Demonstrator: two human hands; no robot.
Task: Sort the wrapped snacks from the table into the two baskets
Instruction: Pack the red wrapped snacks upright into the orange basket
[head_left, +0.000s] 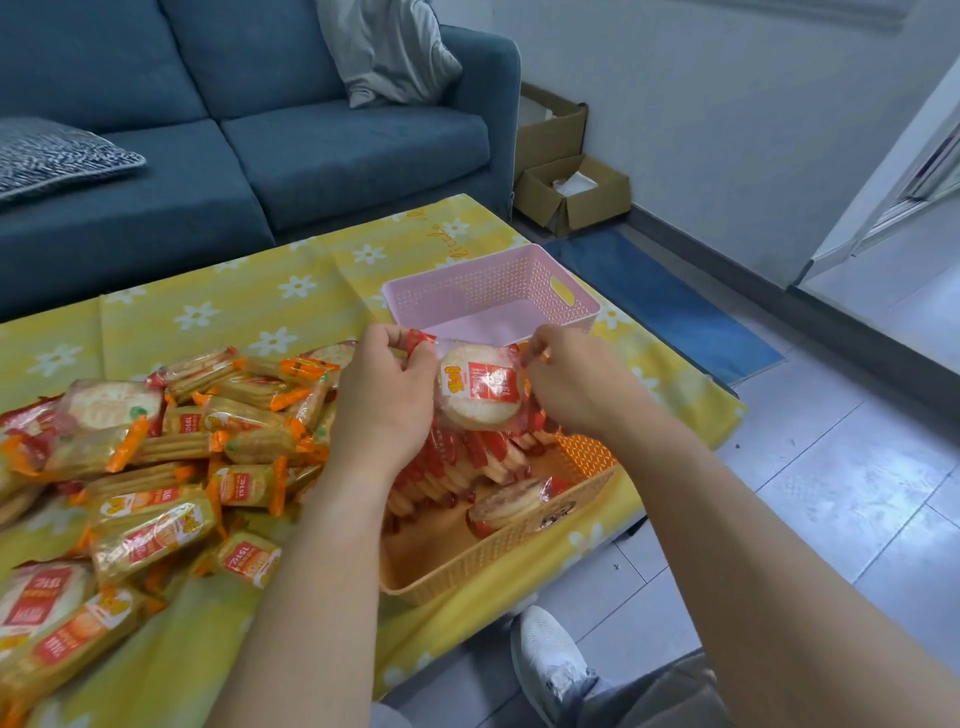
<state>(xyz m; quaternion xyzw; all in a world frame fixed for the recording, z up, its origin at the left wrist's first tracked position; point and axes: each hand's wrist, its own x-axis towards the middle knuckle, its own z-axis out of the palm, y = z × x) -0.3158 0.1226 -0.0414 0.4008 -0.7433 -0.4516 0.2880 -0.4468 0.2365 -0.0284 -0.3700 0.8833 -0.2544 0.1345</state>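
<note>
Both hands, left hand (387, 387) and right hand (574, 379), are pinching the round red-wrapped rice cracker (480, 387) by its crimped ends, hovering directly above the orange woven plastic basket (519, 540).

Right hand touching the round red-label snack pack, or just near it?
Touching. The head view shows the right hand pinching the right end of the wrapper on the round snack pack; the left hand pinches the other end.

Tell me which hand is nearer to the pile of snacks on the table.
Left. The left hand is just beside the right edge of the pile. The right hand is farther right, beyond the held round snack, over the orange basket.
</note>
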